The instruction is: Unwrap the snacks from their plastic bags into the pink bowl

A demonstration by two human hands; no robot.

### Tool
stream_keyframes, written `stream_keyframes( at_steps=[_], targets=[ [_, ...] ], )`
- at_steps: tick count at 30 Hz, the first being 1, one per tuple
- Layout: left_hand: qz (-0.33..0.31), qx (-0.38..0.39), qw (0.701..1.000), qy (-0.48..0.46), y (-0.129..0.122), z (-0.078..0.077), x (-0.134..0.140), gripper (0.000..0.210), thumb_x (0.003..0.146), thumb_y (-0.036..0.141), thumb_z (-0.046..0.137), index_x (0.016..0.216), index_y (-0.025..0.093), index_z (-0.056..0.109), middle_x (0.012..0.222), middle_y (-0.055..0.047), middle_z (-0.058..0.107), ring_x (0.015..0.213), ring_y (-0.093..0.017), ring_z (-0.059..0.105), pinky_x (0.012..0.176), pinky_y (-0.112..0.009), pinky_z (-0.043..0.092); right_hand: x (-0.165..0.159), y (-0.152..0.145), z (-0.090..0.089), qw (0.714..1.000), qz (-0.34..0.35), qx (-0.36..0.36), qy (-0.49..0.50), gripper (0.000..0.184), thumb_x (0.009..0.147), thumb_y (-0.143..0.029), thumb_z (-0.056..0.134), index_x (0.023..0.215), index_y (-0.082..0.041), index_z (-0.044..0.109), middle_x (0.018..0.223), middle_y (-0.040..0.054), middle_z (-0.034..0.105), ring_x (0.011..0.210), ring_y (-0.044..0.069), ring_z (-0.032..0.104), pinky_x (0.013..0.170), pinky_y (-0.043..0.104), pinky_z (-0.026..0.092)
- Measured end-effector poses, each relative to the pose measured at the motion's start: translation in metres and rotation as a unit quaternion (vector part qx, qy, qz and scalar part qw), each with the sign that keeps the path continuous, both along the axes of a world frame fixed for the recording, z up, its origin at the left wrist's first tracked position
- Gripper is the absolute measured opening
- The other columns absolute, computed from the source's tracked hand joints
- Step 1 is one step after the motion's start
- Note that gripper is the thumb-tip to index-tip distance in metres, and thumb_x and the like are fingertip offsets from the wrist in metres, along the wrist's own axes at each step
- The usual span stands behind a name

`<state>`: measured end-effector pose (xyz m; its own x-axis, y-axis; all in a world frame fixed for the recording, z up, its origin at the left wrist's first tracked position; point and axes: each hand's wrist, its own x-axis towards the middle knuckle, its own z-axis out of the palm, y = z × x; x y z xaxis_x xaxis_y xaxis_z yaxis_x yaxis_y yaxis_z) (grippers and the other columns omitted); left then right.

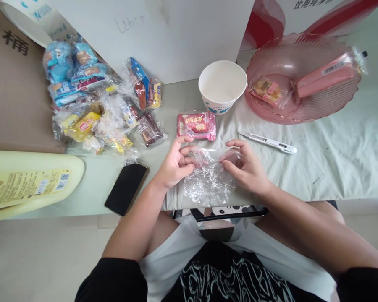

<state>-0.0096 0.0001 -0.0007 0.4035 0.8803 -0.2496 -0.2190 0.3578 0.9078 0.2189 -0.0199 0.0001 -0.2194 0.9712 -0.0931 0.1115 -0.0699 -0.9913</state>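
I have my left grip (178,165) and right grip (246,167) holding opposite sides of the clear plastic wrapper (209,184) near the front edge of the counter (305,178), where uneven pulling could split it and jerk my right knuckles into the white utility knife (267,141).

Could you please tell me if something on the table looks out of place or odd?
The phone lies askew, one corner at the table's front edge, so it looks poorly placed. The cutter lies loose near the right hand, perhaps an awkward spot for a sharp tool.
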Motion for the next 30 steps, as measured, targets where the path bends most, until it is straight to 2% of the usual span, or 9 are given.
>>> stream_keyframes(
  at_steps=[4,7,10,12,14,16,22,27,30],
  targets=[
    [-0.036,-0.034,0.999,-0.014,0.001,0.003,0.000,0.061,0.073,0.028,0.082,0.128,0.027,0.054,0.114,-0.005,0.071,0.097,-0.020,0.073,0.089,-0.034,0.057,-0.002,-0.002,0.002,1.000,-0.013,-0.018,0.014,0.032,0.089,-0.027,0.060,0.118,-0.026,0.046,0.083,-0.0021,0.060,0.061,0.011,0.055,0.056,0.027,0.045],
    [-0.091,-0.022,0.994,0.054,-0.001,0.001,0.007,0.037,0.074,0.031,0.082,0.105,0.019,0.069,0.098,-0.006,0.074,0.086,-0.019,0.071,0.082,-0.032,0.056,-0.003,-0.002,0.003,0.998,-0.011,-0.035,0.048,0.043,0.088,-0.031,0.064,0.124,-0.027,0.041,0.081,-0.0030,0.057,0.061,0.012,0.053,0.055,0.028,0.044],
    [-0.028,0.029,0.994,0.100,-0.003,-0.003,0.012,0.020,0.079,0.033,0.077,0.087,0.017,0.069,0.084,-0.003,0.072,0.074,-0.014,0.066,0.072,-0.026,0.053,-0.003,0.000,0.003,0.995,-0.002,-0.053,0.079,0.066,0.078,-0.035,0.076,0.132,-0.028,0.039,0.093,0.0010,0.061,0.075,0.016,0.062,0.063,0.030,0.051],
    [0.011,0.063,0.993,0.102,-0.002,-0.005,0.014,0.021,0.079,0.036,0.075,0.088,0.018,0.068,0.082,-0.002,0.070,0.072,-0.013,0.064,0.070,-0.025,0.052,-0.002,0.003,0.002,0.996,0.046,-0.060,0.042,0.057,0.075,-0.035,0.079,0.123,-0.026,0.050,0.092,0.0016,0.063,0.077,0.017,0.064,0.068,0.032,0.052],
    [0.025,0.088,0.989,0.120,-0.002,-0.006,0.012,0.023,0.079,0.037,0.075,0.089,0.018,0.068,0.079,0.000,0.068,0.068,-0.012,0.061,0.065,-0.024,0.050,-0.001,0.005,0.002,0.996,0.084,-0.031,-0.024,0.026,0.079,-0.034,0.074,0.099,-0.023,0.060,0.090,0.0024,0.064,0.081,0.018,0.063,0.074,0.034,0.052],
    [0.035,0.097,0.984,0.142,-0.001,-0.006,0.010,0.021,0.079,0.035,0.075,0.089,0.018,0.067,0.072,0.002,0.064,0.061,-0.010,0.056,0.058,-0.022,0.046,0.001,0.007,0.002,0.995,0.084,-0.004,-0.057,0.015,0.084,-0.034,0.067,0.083,-0.021,0.059,0.087,0.0029,0.064,0.081,0.017,0.062,0.074,0.033,0.050],
    [0.030,0.042,0.994,0.095,0.002,-0.003,0.008,0.020,0.079,0.037,0.074,0.086,0.020,0.066,0.057,0.006,0.055,0.048,-0.009,0.048,0.048,-0.023,0.038,0.003,0.006,0.007,0.994,0.060,-0.087,0.035,0.028,0.090,-0.047,0.065,0.088,-0.024,0.048,0.063,-0.0054,0.055,0.052,0.011,0.049,0.049,0.024,0.038],
    [0.035,0.012,0.998,0.044,0.010,0.000,0.003,0.030,0.077,0.048,0.069,0.070,0.018,0.068,0.064,-0.002,0.064,0.055,-0.013,0.055,0.052,-0.027,0.042,0.008,0.006,0.001,0.994,0.064,-0.056,0.075,0.033,0.088,-0.056,0.061,0.090,-0.024,0.062,0.072,-0.0001,0.063,0.056,0.013,0.053,0.052,0.028,0.040],
    [0.013,0.055,0.996,0.070,0.011,0.000,-0.001,0.036,0.078,0.051,0.064,0.067,0.018,0.068,0.064,-0.003,0.062,0.053,-0.012,0.049,0.050,-0.026,0.038,0.013,0.005,-0.005,0.992,0.076,-0.058,0.081,0.048,0.089,-0.065,0.049,0.082,-0.022,0.068,0.074,0.0037,0.065,0.060,0.016,0.055,0.054,0.031,0.040]
  ],
)
